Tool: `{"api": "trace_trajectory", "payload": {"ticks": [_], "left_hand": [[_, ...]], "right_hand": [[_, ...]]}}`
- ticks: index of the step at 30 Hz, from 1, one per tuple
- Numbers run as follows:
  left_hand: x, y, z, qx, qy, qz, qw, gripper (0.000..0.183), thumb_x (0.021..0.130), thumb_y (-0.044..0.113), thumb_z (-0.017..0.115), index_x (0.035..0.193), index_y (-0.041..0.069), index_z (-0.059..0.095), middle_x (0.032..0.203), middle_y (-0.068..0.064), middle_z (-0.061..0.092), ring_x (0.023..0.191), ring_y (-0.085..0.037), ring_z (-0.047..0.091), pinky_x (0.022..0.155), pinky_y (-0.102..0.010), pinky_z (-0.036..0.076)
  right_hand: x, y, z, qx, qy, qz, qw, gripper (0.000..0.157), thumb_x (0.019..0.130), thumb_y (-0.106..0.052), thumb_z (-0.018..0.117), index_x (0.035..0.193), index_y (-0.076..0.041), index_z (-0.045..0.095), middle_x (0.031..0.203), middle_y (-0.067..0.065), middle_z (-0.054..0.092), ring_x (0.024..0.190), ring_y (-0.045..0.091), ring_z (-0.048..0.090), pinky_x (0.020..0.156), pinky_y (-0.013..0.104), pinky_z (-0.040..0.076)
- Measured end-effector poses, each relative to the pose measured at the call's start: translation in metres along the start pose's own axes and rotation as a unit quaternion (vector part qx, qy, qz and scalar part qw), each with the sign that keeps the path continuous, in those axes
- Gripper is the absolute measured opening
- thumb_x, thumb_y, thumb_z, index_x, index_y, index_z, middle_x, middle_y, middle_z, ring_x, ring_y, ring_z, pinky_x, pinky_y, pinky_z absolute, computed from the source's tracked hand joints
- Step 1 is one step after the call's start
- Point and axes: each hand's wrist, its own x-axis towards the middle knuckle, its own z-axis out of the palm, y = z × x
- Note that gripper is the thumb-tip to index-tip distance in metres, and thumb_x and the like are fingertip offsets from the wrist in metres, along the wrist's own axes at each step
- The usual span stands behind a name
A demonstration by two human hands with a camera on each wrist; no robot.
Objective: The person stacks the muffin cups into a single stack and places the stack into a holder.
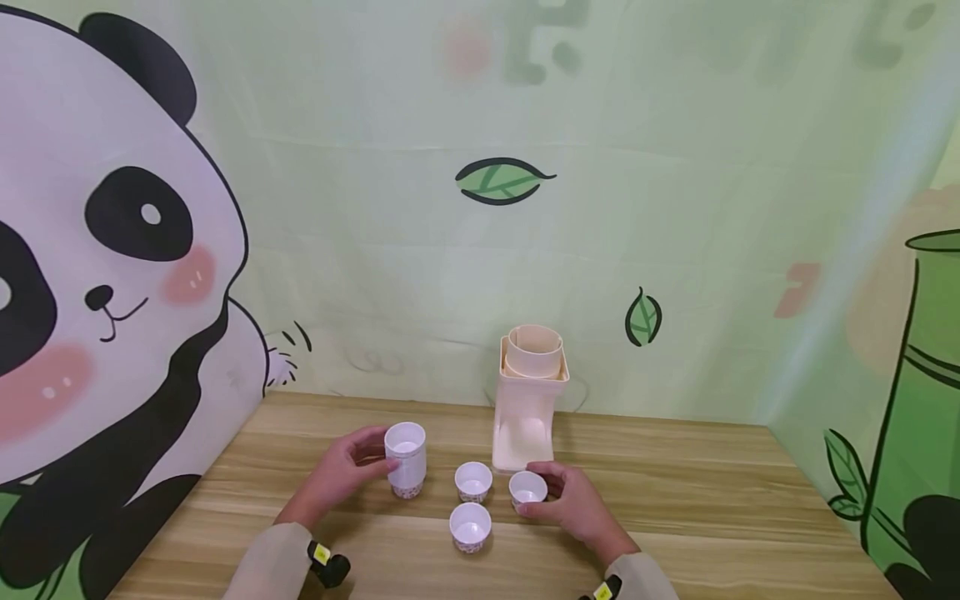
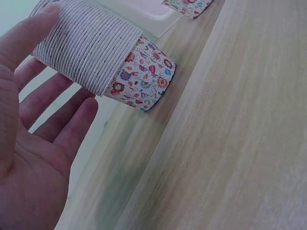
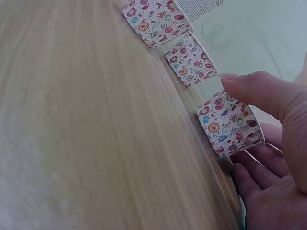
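Observation:
My left hand point(image 1: 348, 464) grips a tall stack of nested paper baking cups point(image 1: 407, 471), thumb on the near side and fingers behind. In the left wrist view the stack point(image 2: 91, 48) shows many ridged white rims above one flowered wall. A single flowered baking cup point(image 1: 528, 492) is between the thumb and fingers of my right hand point(image 1: 581, 507), upright on or just over the table. Two more baking cups stand between the hands, one farther back point(image 1: 473, 481) and one nearer point(image 1: 470, 528). Their white insides face up.
Behind the cups stands a pale pink stand point(image 1: 525, 417) with a round pink tube point(image 1: 534, 357) in its top. The wood-grain table point(image 1: 675, 500) meets a printed cloth backdrop point(image 1: 360, 250) at its far edge.

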Motion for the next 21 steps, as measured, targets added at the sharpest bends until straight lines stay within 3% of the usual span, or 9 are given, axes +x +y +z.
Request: {"api": "trace_trajectory", "payload": {"ticks": [6,14,21], "left_hand": [[0.0010,0.0028,0.0016,0.002,0.007,-0.009,0.9999,0.057,0.089,0.027,0.082,0.139,0.010,0.060,0.135,-0.015,0.067,0.126,-0.034,0.064,0.106,-0.046,0.054],[0.0003,0.0037,0.0016,0.000,0.002,-0.014,0.9999,0.059,0.088,0.029,0.082,0.141,0.012,0.060,0.136,-0.014,0.067,0.127,-0.034,0.063,0.106,-0.047,0.054],[0.0007,0.0020,0.0029,0.002,0.007,-0.015,0.9999,0.060,0.089,0.029,0.082,0.141,0.011,0.060,0.135,-0.015,0.067,0.126,-0.035,0.063,0.106,-0.048,0.053]], "right_hand": [[0.0002,-0.0007,-0.0003,-0.007,0.004,0.004,1.000,0.067,0.077,-0.007,0.090,0.132,0.011,0.058,0.126,0.025,0.068,0.112,0.030,0.068,0.090,0.022,0.055],[-0.0011,-0.0018,-0.0007,-0.008,0.003,-0.006,1.000,0.065,0.077,-0.005,0.089,0.132,0.013,0.057,0.123,0.027,0.068,0.114,0.034,0.068,0.093,0.026,0.057],[-0.0007,-0.0013,0.0001,-0.014,0.006,-0.002,1.000,0.064,0.077,-0.006,0.090,0.130,0.011,0.059,0.122,0.025,0.069,0.111,0.029,0.069,0.090,0.023,0.056]]}}
